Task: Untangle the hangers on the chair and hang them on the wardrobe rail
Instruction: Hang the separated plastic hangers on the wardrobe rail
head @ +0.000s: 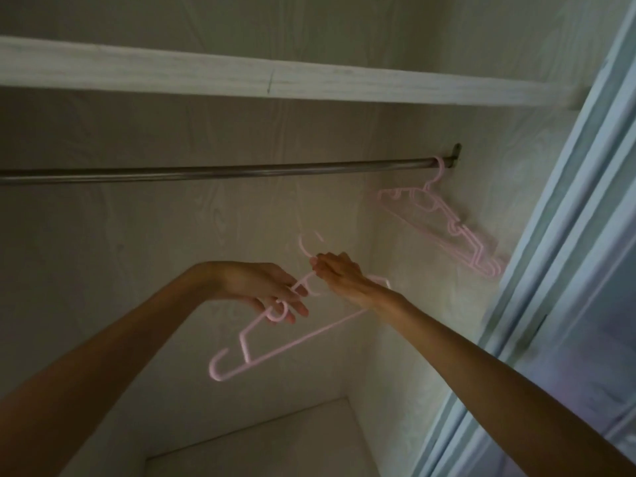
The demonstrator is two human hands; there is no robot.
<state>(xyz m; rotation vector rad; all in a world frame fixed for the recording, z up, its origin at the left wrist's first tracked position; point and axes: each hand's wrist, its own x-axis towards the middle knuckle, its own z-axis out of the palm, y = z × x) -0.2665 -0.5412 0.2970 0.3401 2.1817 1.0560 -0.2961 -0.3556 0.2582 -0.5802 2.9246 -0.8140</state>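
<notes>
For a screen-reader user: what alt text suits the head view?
Two bare hands, left hand and right hand, hold a pink hanger below a metal wardrobe rail. More pink hangers hang at the rail's right end, under a shelf.

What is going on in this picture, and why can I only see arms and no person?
The camera sits on the person's head and looks where they look, so only their arms show. They are reaching into a pale wooden wardrobe. The left hand and the right hand together hold a pink plastic hanger, its hook pointing up. Above them runs a shiny metal wardrobe rail, under a whitish wooden shelf. At the rail's far right end a few more pink hangers hang already, bunched together. On the right edge stands the light blue wardrobe door. The held hanger is not on the rail yet.
</notes>
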